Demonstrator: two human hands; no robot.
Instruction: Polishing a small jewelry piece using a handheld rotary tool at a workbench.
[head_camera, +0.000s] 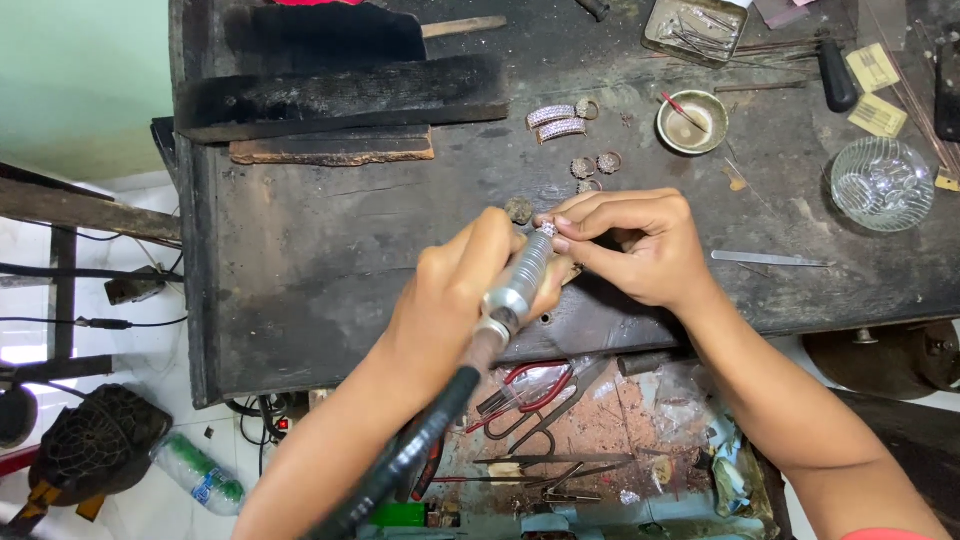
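Small piece: a tiny sparkling bit (548, 229), centre of the frame, above the dark bench (330, 260), touching the drill tip.
Right hand: the right hand (640, 245) pinches that piece between thumb and fingertips, fingers bunched close.
Left hand: the left hand (470, 290) wraps around a silver hand drill (517, 283), fingers curled tight; its black hose (410, 455) runs to the lower edge.
Rings: several jewelled rings and bands (570, 125) lie just above the hands.
Small bowl: a metal bowl (692, 123) sits upper right.
Glass dish: a glass dish (881, 184) stands at far right.
Pliers: red-handled pliers (525, 390) lie in the tray below the bench.
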